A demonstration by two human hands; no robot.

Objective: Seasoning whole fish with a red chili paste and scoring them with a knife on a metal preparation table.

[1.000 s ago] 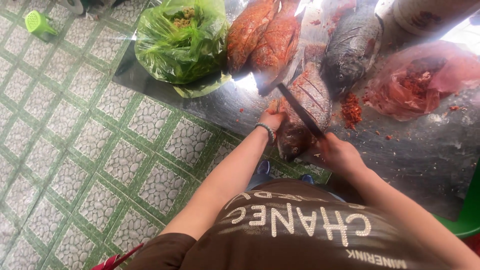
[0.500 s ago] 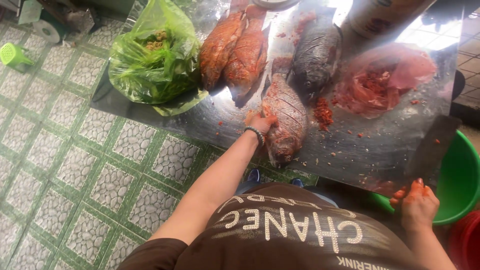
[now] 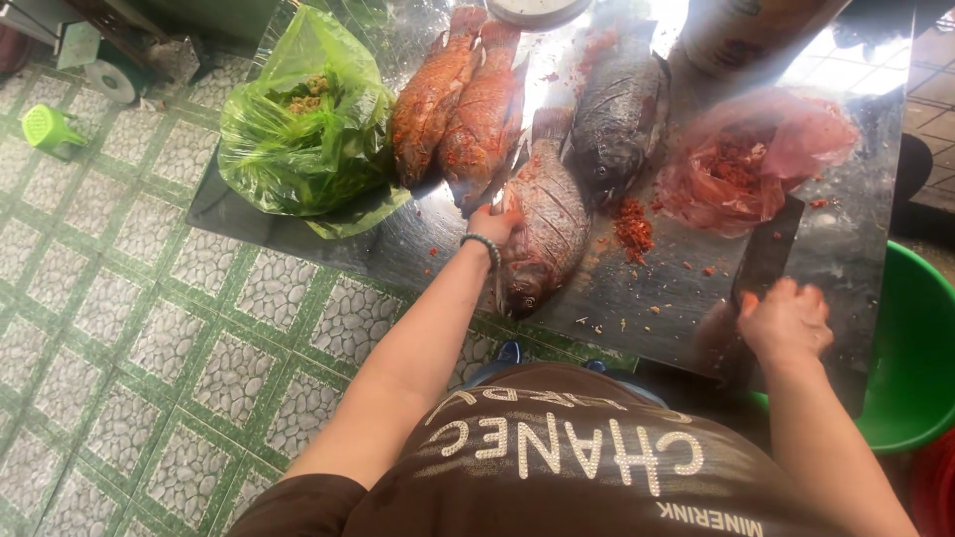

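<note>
My left hand [image 3: 494, 224], with a bead bracelet on the wrist, presses on the side of a scored fish [image 3: 545, 231] that lies head toward me on the shiny metal table [image 3: 428, 249]. At the table's near right edge, my right hand [image 3: 786, 320] is curled over the handle of a dark cleaver [image 3: 768, 251], whose blade lies flat on the table. A small heap of red spice paste [image 3: 633, 225] sits between the fish and the cleaver.
Two red-rubbed fish [image 3: 460, 99] and a dark fish [image 3: 617, 124] lie farther back. A green bag of herbs [image 3: 303, 134] is at the left, a pink bag of red paste [image 3: 746, 164] at the right. A green basin [image 3: 910, 348] stands beside the table; tiled floor [image 3: 129, 328] lies to the left.
My right hand has carried the cleaver from above the fish out to the right and laid it flat on the table. My left hand has stayed on the fish.
</note>
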